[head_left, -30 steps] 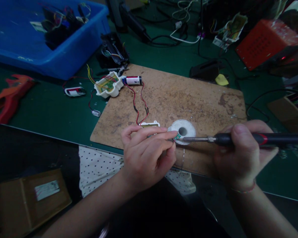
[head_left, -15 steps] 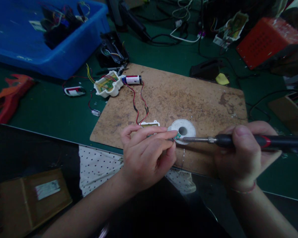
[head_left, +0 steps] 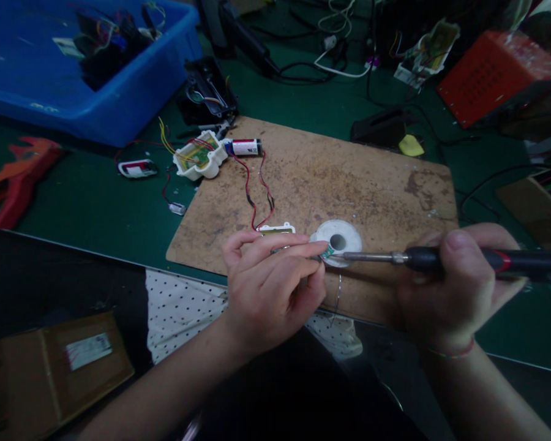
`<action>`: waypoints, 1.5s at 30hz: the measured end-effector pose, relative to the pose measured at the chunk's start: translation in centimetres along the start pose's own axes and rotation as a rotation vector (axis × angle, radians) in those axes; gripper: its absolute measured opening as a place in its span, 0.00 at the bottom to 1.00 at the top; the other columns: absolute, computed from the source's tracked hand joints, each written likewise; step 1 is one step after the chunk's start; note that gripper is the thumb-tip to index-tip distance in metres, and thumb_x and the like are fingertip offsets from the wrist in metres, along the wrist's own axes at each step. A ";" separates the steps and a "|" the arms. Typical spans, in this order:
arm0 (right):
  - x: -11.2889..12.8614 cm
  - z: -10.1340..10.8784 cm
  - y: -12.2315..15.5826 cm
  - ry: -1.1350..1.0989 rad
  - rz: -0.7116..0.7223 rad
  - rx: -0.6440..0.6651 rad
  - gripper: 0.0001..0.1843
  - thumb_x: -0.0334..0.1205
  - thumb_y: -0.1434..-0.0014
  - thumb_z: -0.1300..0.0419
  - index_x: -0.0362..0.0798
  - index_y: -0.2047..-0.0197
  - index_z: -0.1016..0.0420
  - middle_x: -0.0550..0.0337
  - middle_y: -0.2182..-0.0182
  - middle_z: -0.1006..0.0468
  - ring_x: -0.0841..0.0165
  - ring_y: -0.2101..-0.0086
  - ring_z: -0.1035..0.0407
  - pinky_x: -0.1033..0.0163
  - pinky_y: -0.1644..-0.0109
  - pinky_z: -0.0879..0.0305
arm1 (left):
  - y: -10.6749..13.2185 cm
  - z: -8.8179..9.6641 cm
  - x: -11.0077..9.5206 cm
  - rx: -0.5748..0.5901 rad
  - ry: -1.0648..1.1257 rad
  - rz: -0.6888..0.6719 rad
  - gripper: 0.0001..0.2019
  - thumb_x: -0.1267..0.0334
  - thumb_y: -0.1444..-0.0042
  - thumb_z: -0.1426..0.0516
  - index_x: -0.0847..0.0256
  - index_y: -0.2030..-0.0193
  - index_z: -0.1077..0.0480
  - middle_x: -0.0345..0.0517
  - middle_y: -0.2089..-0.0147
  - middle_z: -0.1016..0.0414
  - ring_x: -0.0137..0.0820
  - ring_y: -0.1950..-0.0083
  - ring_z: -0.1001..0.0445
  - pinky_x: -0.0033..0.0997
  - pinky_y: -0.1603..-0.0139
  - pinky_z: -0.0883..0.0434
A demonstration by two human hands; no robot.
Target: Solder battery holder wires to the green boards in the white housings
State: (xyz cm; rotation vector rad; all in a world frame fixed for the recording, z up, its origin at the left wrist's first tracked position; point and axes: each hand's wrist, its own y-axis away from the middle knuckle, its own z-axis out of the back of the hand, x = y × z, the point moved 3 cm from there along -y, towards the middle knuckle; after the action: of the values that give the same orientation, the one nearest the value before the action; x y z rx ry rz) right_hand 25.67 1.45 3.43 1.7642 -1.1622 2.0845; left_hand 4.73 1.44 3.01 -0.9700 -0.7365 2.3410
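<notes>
My left hand (head_left: 273, 282) is closed, pinching a small green circuit board (head_left: 328, 251) at its fingertips, over the edge of a white solder spool (head_left: 349, 233). My fingers hide most of the board. In my right hand (head_left: 459, 275) is a soldering iron (head_left: 422, 259), held level, its metal tip pointing left and close to the board; whether they touch I cannot tell. A thin strand of solder wire (head_left: 339, 291) hangs below the spool. Just behind my left fingers lies a white-framed part (head_left: 278, 229), with red and black wires running to a battery (head_left: 244, 147).
Under the work lies a brown board (head_left: 312, 177) on a green table. A white housing with wires (head_left: 201, 156), orange-red pliers (head_left: 21, 177) and a blue bin (head_left: 101, 116) are to the left. At the back right stands a red box (head_left: 496, 79).
My right hand and the soldering iron have shifted slightly right, drawing the tip back a little from the circuit board. My left hand stays nearly in place.
</notes>
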 end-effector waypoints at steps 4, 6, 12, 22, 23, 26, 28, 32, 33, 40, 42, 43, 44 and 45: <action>0.1 -0.1 0.0 0.022 -0.035 0.021 0.12 0.40 0.47 0.35 0.51 0.77 0.33 0.72 0.87 0.32 0.74 0.88 0.43 0.64 0.85 0.52 | 0.1 0.0 0.0 -0.001 -0.002 0.007 0.05 0.69 0.40 0.35 0.54 0.64 0.25 0.34 0.57 0.12 0.37 0.54 0.15 0.49 0.43 0.36; 0.0 0.1 0.0 0.042 -0.035 0.013 0.11 0.40 0.48 0.35 0.51 0.78 0.33 0.72 0.86 0.32 0.73 0.87 0.42 0.62 0.85 0.51 | 0.1 0.0 0.0 0.002 0.000 0.004 0.05 0.69 0.40 0.35 0.54 0.64 0.25 0.34 0.56 0.12 0.36 0.54 0.15 0.49 0.43 0.35; -0.1 0.2 0.0 0.075 -0.032 0.014 0.10 0.41 0.48 0.34 0.51 0.76 0.30 0.72 0.85 0.31 0.72 0.86 0.41 0.61 0.83 0.49 | 0.2 -0.1 0.1 -0.003 0.003 0.008 0.06 0.69 0.41 0.35 0.53 0.64 0.25 0.33 0.56 0.12 0.36 0.54 0.15 0.49 0.43 0.35; 0.0 0.1 0.0 0.078 -0.032 0.026 0.11 0.41 0.49 0.34 0.51 0.78 0.32 0.72 0.86 0.31 0.72 0.87 0.41 0.62 0.83 0.49 | 0.2 -0.1 0.1 0.006 0.009 0.010 0.06 0.69 0.41 0.35 0.54 0.64 0.25 0.33 0.55 0.12 0.36 0.53 0.15 0.50 0.43 0.35; 0.0 0.1 0.0 0.082 -0.025 0.021 0.12 0.42 0.49 0.34 0.51 0.78 0.32 0.71 0.86 0.31 0.72 0.87 0.41 0.62 0.83 0.49 | 0.1 -0.1 0.1 0.005 0.007 0.010 0.06 0.69 0.41 0.35 0.54 0.65 0.25 0.33 0.55 0.12 0.36 0.53 0.15 0.50 0.43 0.35; 0.0 0.0 -0.1 0.070 0.001 -0.017 0.12 0.42 0.50 0.35 0.51 0.79 0.32 0.71 0.86 0.32 0.73 0.87 0.42 0.63 0.83 0.51 | 0.2 0.0 0.1 0.000 0.000 0.009 0.06 0.69 0.41 0.35 0.54 0.65 0.26 0.34 0.56 0.12 0.37 0.54 0.15 0.51 0.44 0.35; 0.1 -0.1 -0.2 0.063 0.007 -0.027 0.12 0.42 0.49 0.35 0.51 0.79 0.32 0.71 0.87 0.33 0.73 0.88 0.43 0.64 0.84 0.52 | 0.2 0.0 0.1 0.007 0.000 0.010 0.06 0.69 0.41 0.35 0.53 0.64 0.26 0.34 0.56 0.12 0.38 0.54 0.15 0.51 0.44 0.35; 0.1 -0.1 -0.1 0.081 0.002 -0.031 0.11 0.41 0.50 0.35 0.51 0.79 0.32 0.71 0.88 0.34 0.73 0.88 0.43 0.64 0.84 0.51 | 0.1 0.1 0.0 0.017 0.002 0.006 0.06 0.69 0.42 0.34 0.53 0.64 0.26 0.33 0.55 0.12 0.38 0.54 0.15 0.50 0.44 0.34; 0.1 -0.1 -0.1 0.072 0.005 -0.034 0.11 0.41 0.50 0.35 0.51 0.79 0.32 0.71 0.87 0.34 0.73 0.87 0.43 0.64 0.84 0.51 | 0.1 0.1 0.0 0.017 -0.001 0.006 0.06 0.69 0.41 0.34 0.53 0.64 0.26 0.33 0.56 0.12 0.37 0.54 0.15 0.50 0.44 0.34; -0.1 0.2 0.0 0.111 0.004 0.001 0.12 0.42 0.48 0.34 0.50 0.79 0.31 0.70 0.86 0.33 0.73 0.85 0.40 0.64 0.81 0.48 | 0.1 0.0 0.1 0.011 0.000 0.005 0.06 0.69 0.41 0.35 0.53 0.64 0.26 0.33 0.55 0.12 0.37 0.54 0.15 0.52 0.44 0.34; 0.0 0.3 0.0 0.099 0.004 0.004 0.12 0.42 0.48 0.34 0.50 0.78 0.31 0.70 0.86 0.32 0.73 0.86 0.40 0.64 0.82 0.49 | 0.1 0.0 0.1 0.005 -0.004 0.003 0.06 0.69 0.41 0.35 0.53 0.65 0.26 0.33 0.56 0.12 0.37 0.54 0.15 0.51 0.44 0.35; 0.0 0.2 0.0 0.090 0.000 0.008 0.12 0.43 0.48 0.34 0.50 0.78 0.31 0.70 0.86 0.33 0.73 0.86 0.41 0.64 0.82 0.49 | 0.0 0.0 0.1 0.003 -0.007 0.002 0.06 0.69 0.41 0.35 0.54 0.65 0.26 0.33 0.56 0.12 0.37 0.54 0.15 0.51 0.45 0.35; 0.1 0.2 0.0 0.087 -0.005 0.010 0.13 0.43 0.48 0.34 0.51 0.78 0.32 0.71 0.86 0.33 0.73 0.87 0.41 0.64 0.83 0.50 | 0.0 0.0 0.0 0.003 -0.009 0.001 0.06 0.69 0.41 0.35 0.54 0.65 0.26 0.34 0.56 0.12 0.37 0.55 0.15 0.51 0.45 0.35; 0.1 0.2 0.0 0.087 -0.007 0.007 0.13 0.42 0.48 0.34 0.51 0.78 0.32 0.71 0.86 0.34 0.73 0.87 0.41 0.65 0.83 0.50 | 0.0 0.0 0.0 0.002 -0.009 0.000 0.06 0.69 0.41 0.35 0.54 0.65 0.26 0.34 0.56 0.12 0.37 0.55 0.15 0.51 0.45 0.35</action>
State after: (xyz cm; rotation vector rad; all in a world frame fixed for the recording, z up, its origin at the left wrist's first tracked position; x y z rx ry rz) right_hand 25.76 1.32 3.53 1.6593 -1.1258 2.1407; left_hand 4.70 1.43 3.02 -0.9588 -0.7374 2.3468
